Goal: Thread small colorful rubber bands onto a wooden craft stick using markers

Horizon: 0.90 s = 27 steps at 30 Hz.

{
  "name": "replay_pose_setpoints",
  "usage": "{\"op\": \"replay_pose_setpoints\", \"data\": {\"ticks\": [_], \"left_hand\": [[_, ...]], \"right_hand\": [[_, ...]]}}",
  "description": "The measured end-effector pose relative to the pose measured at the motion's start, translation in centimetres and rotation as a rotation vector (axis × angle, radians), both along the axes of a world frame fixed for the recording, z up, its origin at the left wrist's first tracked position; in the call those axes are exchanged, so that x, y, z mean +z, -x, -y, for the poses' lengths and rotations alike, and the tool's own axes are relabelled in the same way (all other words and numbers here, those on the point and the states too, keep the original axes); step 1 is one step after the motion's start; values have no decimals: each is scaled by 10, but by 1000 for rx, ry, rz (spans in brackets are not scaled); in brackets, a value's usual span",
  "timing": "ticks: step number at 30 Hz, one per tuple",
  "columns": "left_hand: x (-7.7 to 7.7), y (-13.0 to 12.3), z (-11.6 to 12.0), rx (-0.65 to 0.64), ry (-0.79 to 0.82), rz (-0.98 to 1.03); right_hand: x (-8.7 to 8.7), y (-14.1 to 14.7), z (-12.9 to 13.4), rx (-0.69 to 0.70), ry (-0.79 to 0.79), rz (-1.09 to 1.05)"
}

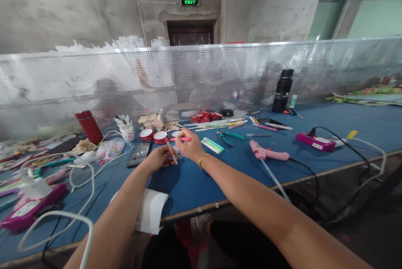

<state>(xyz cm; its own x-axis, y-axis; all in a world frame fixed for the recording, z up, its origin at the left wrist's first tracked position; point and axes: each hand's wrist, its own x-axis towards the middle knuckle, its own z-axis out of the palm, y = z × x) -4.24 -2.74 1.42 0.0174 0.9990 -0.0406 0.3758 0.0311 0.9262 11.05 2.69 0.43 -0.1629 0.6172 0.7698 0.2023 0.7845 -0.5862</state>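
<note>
Fingers closed, my left hand (161,158) holds a flat wooden stick (171,152) upright above the blue table. Just to its right, my right hand (189,145), with a gold bracelet at the wrist, grips a pink-red marker (183,139) whose left end is at the top of the stick. Red-and-white round tins (160,137) stand behind my hands. Small colourful bands lie under and behind the hands, partly hidden. Green and white markers (213,145) lie right of my right hand.
A phone (139,154) and white paper (152,210) lie left. A pink glue gun (269,153), green-handled pliers (230,136) and purple power strip (315,142) lie right. Further back stand a pen cup (127,130), red bottle (89,126) and black bottle (283,91). White cables loop at left.
</note>
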Motion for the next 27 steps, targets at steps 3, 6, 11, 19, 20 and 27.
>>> {"op": "replay_pose_setpoints", "data": {"ticks": [3,6,11,19,20,27], "left_hand": [[-1,0,-1,3,2,-8],[0,0,-1,-6,6,-17],[1,-1,1,-14,6,-20],[1,-1,0,-17,12,-5],[1,0,0,-14,11,-7],[-2,1,-3,-15,9,-3]], "right_hand": [[0,0,1,8,-9,-5],[0,1,2,31,-16,-7],[-2,3,2,62,-27,-1],[-3,4,1,48,-19,6],[-3,4,1,50,-19,4],[-3,4,0,30,-12,15]]}}
